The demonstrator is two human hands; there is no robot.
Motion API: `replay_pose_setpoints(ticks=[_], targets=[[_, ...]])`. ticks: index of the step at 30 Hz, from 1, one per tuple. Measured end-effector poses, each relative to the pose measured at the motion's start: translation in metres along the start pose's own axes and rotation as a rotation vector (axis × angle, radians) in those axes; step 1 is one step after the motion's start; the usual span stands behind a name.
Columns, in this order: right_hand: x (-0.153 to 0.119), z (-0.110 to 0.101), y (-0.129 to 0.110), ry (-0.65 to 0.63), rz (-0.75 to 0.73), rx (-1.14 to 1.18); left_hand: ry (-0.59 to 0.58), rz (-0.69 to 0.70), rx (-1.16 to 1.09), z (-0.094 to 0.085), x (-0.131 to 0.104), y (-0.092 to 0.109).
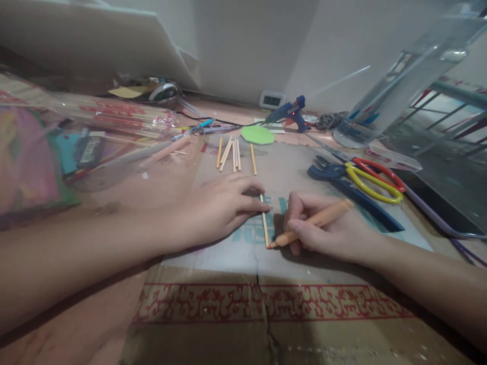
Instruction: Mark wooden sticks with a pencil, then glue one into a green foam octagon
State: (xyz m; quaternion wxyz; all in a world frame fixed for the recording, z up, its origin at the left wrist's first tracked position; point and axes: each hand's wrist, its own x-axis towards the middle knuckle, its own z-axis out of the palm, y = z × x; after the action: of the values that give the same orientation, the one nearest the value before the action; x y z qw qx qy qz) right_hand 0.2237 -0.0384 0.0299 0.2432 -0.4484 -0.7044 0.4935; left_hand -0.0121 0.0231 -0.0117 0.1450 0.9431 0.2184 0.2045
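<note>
A thin wooden stick (265, 225) lies on the cardboard sheet (213, 324), pinched near its far end by the fingers of my left hand (232, 203). My right hand (319, 228) grips an orange marker (327, 213) slantwise. The marker's tip touches the stick's near end, where an orange mark shows. Beyond my left hand lie several short sticks (234, 154), some pale and some orange-yellow, with one orange-yellow stick (253, 159) a little apart to the right.
A green paper piece (257, 135) and a blue glue gun (287, 114) lie at the back. Right are scissors (375, 182), dark blue cutters (353, 192), a phone (441, 203) and a clear bottle (399, 81). Bagged sticks (114, 114) and a colourful bag (30, 157) are left.
</note>
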Motion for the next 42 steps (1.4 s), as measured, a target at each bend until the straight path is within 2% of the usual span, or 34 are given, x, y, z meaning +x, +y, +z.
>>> replay_pose_setpoints(ticks=[6,12,18,21,25,30,42], targets=[[0.0034,-0.0005,0.0006,0.075,-0.037,-0.005,-0.012,0.005,0.018,0.0004,0.0010,-0.0005],[0.0019,-0.0010,0.0009,0.015,-0.016,-0.011,-0.019,0.021,0.009,-0.0007,0.0012,-0.0017],[0.0070,-0.0012,0.0015,0.133,-0.064,-0.024,-0.021,0.012,0.034,0.0005,0.0011,-0.0023],[0.0076,-0.0018,0.0012,0.138,-0.056,-0.041,-0.012,0.010,0.016,0.0000,0.0020,0.0005],[0.0074,-0.0021,0.0011,0.140,-0.029,-0.037,0.018,-0.097,-0.038,-0.0018,0.0032,0.0050],[0.0084,-0.0025,0.0017,0.138,-0.040,-0.026,0.025,-0.010,-0.024,-0.0011,0.0026,0.0041],[0.0061,-0.0020,0.0010,0.118,-0.035,-0.022,0.020,-0.016,-0.001,0.0002,0.0001,0.0006]])
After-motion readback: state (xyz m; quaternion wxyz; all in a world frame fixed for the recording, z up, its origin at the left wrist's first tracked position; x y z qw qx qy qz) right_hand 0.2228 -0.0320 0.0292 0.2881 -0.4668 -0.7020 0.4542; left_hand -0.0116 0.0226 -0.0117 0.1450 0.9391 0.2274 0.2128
